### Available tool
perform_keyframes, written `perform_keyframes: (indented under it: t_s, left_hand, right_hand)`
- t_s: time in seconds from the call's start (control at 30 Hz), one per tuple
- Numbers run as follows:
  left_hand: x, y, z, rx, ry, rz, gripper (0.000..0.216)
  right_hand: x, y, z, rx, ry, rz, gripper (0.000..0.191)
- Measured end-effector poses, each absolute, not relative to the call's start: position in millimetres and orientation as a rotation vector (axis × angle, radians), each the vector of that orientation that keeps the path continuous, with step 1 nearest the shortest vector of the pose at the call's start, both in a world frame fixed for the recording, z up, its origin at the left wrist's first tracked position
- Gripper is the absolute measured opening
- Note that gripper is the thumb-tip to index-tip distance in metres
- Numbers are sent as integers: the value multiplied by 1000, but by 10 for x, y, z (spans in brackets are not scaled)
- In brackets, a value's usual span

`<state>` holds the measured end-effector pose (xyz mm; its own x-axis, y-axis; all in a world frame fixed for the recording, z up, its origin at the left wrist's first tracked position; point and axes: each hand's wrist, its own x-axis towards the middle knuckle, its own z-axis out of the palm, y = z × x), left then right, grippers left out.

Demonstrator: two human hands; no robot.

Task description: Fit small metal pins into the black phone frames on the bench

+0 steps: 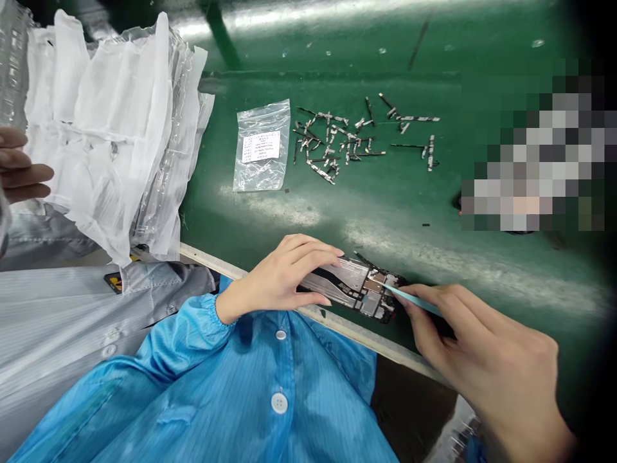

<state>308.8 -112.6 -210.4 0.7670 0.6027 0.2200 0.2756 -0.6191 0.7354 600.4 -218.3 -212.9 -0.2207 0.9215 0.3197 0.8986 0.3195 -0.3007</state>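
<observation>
**A:** What could go wrong here?

**B:** Starting at the left, the left hand (282, 276) clasps only the left end of the opened phone (354, 289). The phone sits right at the near edge of the green surface (385, 212). If that grip slackens, I'd judge it could pivot or slide off toward the lap. Further right, the thin blue tool (414, 301) has its tip on the exposed board. Too hard a push from the right hand (486, 360) might make it skid and scratch something.

**A:** Is anything else in the way?

**B:** Hardly. The co-worker's hand (22, 170), the stack of white bags (110, 135), the labelled pouch (261, 146) and the scattered metal parts (347, 138) all lie well apart from it.

**A:** And the phone against the fingers?

**B:** The left thumb is on its near side and the other fingers are curled over the top, clenched on it. The right fingers pinch the tool just beside the phone's right end. I cannot tell whether they touch the phone itself.
</observation>
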Motion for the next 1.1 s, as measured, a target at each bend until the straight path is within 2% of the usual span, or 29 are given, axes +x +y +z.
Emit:
perform_keyframes:
  t_s: [0.27,0.4,0.53,0.7,0.83,0.93,1.1]
  left_hand:
    - [3091,-1117,-2079,2245,656,561,55]
    - [3087,-1108,-2072,2257,651,557,51]
    - [3067,-1095,-2080,2233,625,570,54]
    - [3058,-1086,-2086,2208,621,561,58]
    - [3066,-1094,-2080,2223,632,559,57]
    - [3071,-1096,-2074,2234,619,581,55]
    - [3078,-1088,-2073,2230,631,624,59]
  right_hand:
    - [5959,-2224,-2184,-1650,-2136,26,7]
    - [5885,-2259,-2124,-1697,-2175,-97,7]
    - [5975,-2185,-2068,-1584,-2284,-110,6]
    - [6041,-2115,-2053,-1575,-2308,-43,26]
    - [5837,-2256,-2091,-1743,-2076,91,17]
    - [5743,-2339,-2161,-1797,-2006,14,9]
    - [5745,-2336,-2221,-1741,-2048,-55,18]
